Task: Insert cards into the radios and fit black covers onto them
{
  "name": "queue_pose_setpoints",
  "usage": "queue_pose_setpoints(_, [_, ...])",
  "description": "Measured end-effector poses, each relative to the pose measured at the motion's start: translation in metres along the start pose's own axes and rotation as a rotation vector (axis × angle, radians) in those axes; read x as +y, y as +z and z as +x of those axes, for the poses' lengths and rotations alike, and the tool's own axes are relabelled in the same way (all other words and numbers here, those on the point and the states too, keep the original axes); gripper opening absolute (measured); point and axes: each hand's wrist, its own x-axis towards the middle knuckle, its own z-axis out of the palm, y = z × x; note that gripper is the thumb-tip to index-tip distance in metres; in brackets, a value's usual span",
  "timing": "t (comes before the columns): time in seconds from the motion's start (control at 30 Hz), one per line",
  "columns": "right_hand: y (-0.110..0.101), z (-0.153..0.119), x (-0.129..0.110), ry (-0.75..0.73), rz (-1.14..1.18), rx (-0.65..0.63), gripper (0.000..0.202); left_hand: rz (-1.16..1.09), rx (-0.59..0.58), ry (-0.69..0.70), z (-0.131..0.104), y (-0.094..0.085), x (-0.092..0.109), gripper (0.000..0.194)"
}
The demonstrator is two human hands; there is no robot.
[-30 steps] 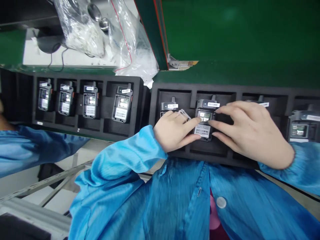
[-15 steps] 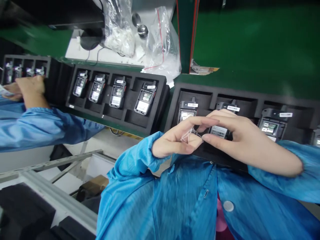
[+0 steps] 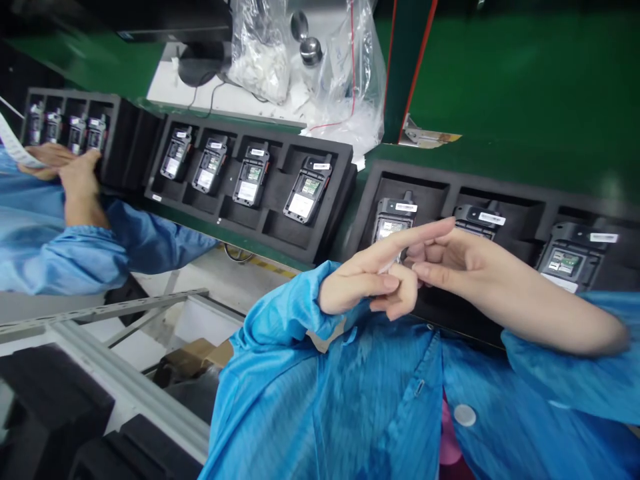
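Observation:
My left hand (image 3: pixel 370 279) is over the near edge of a black foam tray (image 3: pixel 453 183), its index finger stretched out and the other fingers curled. A small whitish, see-through bit (image 3: pixel 395 261) shows between those fingers, its kind too small to tell. My right hand (image 3: pixel 467 263) meets it from the right, thumb and fingertips pinched at the left fingers; what they grip is hidden. Behind the hands lie handheld radios with bare battery bays: a left one (image 3: pixel 396 212), a middle one (image 3: pixel 477 219) partly covered, and a right one (image 3: pixel 573 257).
Another foam tray (image 3: pixel 273 223) with several radios stands to the left. Beyond it a co-worker's hands (image 3: pixel 75 167) are at a further tray. Clear plastic bags (image 3: pixel 263 67) and a round metal container (image 3: pixel 311 51) sit behind. A metal frame (image 3: pixel 125 380) stands lower left.
The view has shifted, so the trays appear further right. My left fingers have curled more and my right fingertips have closed in on them. The co-worker's hands have shifted slightly.

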Motion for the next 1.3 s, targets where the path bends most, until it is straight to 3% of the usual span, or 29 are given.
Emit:
queue_pose_setpoints(0.1, [0.001, 0.003, -0.004, 0.140, 0.188, -0.059, 0.032, -0.098, -0.034, 0.058, -0.002, 0.001, -0.005, 0.068])
queue_pose_setpoints(0.23, [0.001, 0.004, -0.003, 0.125, 0.300, -0.130, 0.033, -0.240, -0.014, 0.113, -0.007, -0.001, -0.010, 0.086])
queue_pose_setpoints(0.3, [0.000, 0.004, -0.002, 0.104, 0.284, -0.122, 0.034, -0.239, 0.027, 0.089, -0.010, -0.003, -0.010, 0.084])
queue_pose_setpoints(0.4, [0.001, 0.004, -0.003, 0.088, 0.155, -0.083, 0.028, -0.323, -0.025, 0.112, -0.012, -0.003, -0.012, 0.082])
queue_pose_setpoints(0.5, [0.005, 0.006, -0.006, 0.087, 0.116, -0.166, 0.023, -0.427, -0.069, 0.115, -0.010, -0.001, -0.017, 0.088])
queue_pose_setpoints(0.6, [0.011, 0.007, -0.007, 0.105, 0.157, -0.229, 0.025, -0.447, -0.090, 0.066, -0.007, 0.001, -0.021, 0.092])
queue_pose_setpoints(0.73, [0.014, 0.006, -0.004, 0.132, 0.329, -0.269, 0.027, -0.430, -0.120, 0.139, -0.012, 0.001, -0.022, 0.080])
queue_pose_setpoints(0.83, [0.009, 0.003, 0.002, 0.155, 0.359, -0.227, 0.031, -0.258, -0.017, 0.136, -0.019, 0.000, -0.019, 0.070])
queue_pose_setpoints(0.97, [0.002, 0.000, 0.004, 0.141, 0.206, -0.170, 0.043, -0.021, 0.181, 0.097, -0.024, 0.000, -0.020, 0.061])
queue_pose_setpoints(1.17, [0.002, -0.004, -0.010, -0.011, -0.045, -0.002, 0.036, -0.149, 0.452, 0.208, -0.018, -0.001, -0.032, 0.053])
queue_pose_setpoints(1.3, [0.003, -0.001, -0.013, -0.020, -0.063, 0.007, 0.035, -0.229, 0.479, 0.228, -0.014, 0.003, -0.034, 0.047])
